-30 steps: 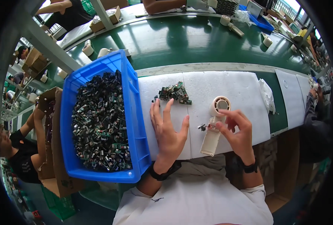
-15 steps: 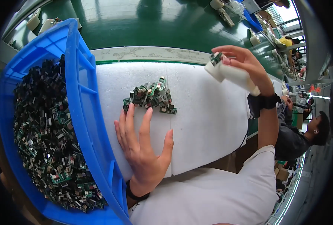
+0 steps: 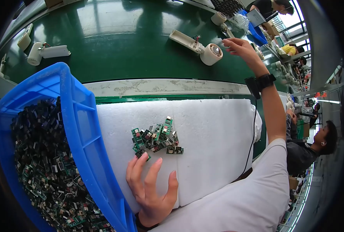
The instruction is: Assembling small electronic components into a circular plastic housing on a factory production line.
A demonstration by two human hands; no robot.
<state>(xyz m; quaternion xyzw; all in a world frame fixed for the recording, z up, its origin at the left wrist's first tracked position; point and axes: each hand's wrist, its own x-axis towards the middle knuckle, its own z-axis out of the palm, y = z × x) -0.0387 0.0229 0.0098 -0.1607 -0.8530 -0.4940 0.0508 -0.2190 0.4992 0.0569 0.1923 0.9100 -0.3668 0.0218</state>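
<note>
A loose pile of small green circuit boards (image 3: 156, 135) lies on the white foam sheet (image 3: 214, 143). My left hand (image 3: 152, 189) is at the near side of this pile, fingers spread, fingertips touching or close to the nearest board. Stretched far out to the right, my right hand (image 3: 239, 50) hovers over the green work surface (image 3: 133, 58), its fingers loosely bent and apart. Just left of its fingertips lies a white device (image 3: 211, 54) with a round head and a long open handle. Small dark and reddish parts stick up where the handle meets the head.
On my left a blue plastic crate (image 3: 77, 112) holds a heap of circuit boards (image 3: 56, 166). Another white device (image 3: 34, 54) lies beyond it. A black cable (image 3: 251, 149) runs down from my right wristband. Co-workers sit along the line at right.
My right hand has moved up and away, and no longer holds the white housing and circuit board. A white device now lies beside it. The view has tilted upward; my left hand stays by the pile.
</note>
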